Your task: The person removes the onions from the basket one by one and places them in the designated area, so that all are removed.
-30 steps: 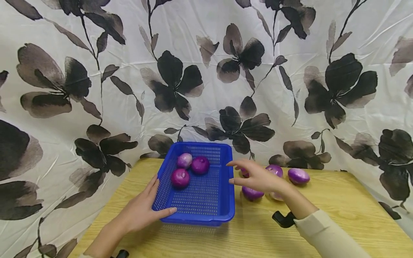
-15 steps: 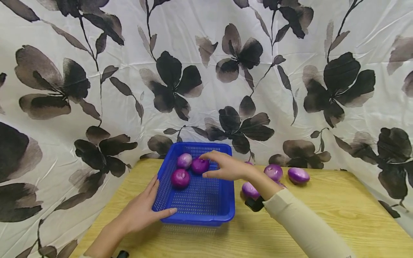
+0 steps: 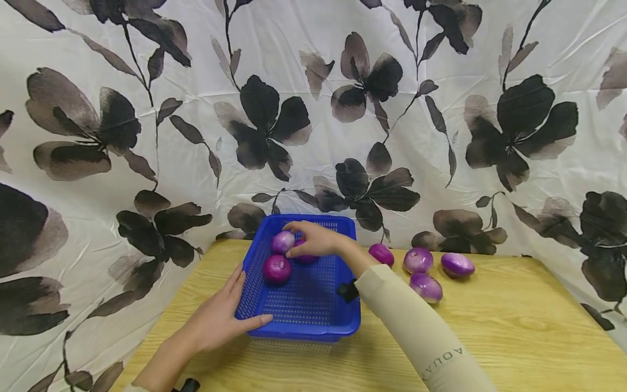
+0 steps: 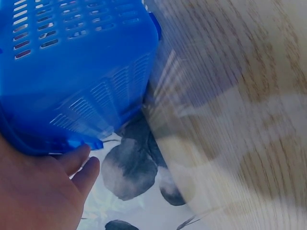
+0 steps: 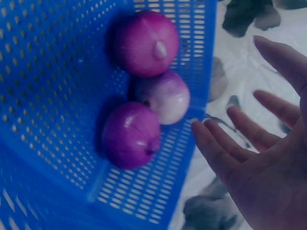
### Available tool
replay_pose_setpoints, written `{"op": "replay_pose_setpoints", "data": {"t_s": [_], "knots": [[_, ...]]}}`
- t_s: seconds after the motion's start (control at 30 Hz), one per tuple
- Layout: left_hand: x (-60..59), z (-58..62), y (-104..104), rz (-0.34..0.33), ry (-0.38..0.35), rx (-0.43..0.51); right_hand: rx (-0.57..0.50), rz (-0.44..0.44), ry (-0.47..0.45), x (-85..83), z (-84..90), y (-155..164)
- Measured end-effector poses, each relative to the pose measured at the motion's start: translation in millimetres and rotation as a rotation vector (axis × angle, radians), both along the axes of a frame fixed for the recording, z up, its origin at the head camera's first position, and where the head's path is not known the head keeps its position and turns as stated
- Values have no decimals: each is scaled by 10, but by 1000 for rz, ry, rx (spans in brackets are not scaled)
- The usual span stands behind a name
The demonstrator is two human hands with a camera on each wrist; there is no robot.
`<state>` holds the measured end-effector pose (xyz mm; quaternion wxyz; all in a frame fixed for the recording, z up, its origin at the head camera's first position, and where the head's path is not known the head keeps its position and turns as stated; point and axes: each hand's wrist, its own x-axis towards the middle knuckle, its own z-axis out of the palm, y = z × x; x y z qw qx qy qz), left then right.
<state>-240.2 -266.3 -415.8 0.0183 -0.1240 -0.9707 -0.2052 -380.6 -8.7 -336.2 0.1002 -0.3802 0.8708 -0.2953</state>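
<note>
My left hand (image 3: 215, 306) rests at the near left corner of a blue perforated plastic basket (image 3: 323, 331), thumb over the rim and fingers straight along the outer side. In the left wrist view its fingertips touch the basket's edge. Three red onions lie inside: a paler one (image 5: 165, 98) between two deep purple ones, one (image 5: 147, 44) and another (image 5: 132, 135). Above them hovers my right hand (image 3: 313, 239), fingers spread and holding nothing; it partly hides the right-hand onion (image 3: 306, 251) in the head view. The right wrist view shows it apart from the onions.
Several more red onions, among them one at the far right (image 3: 458, 265) and a nearer one (image 3: 426, 287), lie on the wooden table (image 3: 514, 316) right of the basket. Behind the table hangs a white cloth (image 3: 313, 152) with dark flowers.
My right hand has moved left, from beside the basket's right rim to over the onions inside. The left hand stays on the basket. My right forearm now covers part of the table.
</note>
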Motion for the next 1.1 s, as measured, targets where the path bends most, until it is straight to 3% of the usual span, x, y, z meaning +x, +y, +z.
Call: {"op": "replay_pose_setpoints", "data": {"t_s": [0.33,0.47,0.7,0.93,1.1], "knots": [[28,0,-36,0,30,-3,83,46,-155,-167,-284,-228],[5,-12,-17,-4,32,0,116,3,-252,-155,-382,-245],[0,-6,2,3,-5,-6,78,-82,-486,-102,-541,-302],[3,-13,0,9,-1,-8,-8,-113,-540,-76,-638,-404],[8,-20,7,5,12,-6,-29,-100,-527,-64,-671,-460]]}}
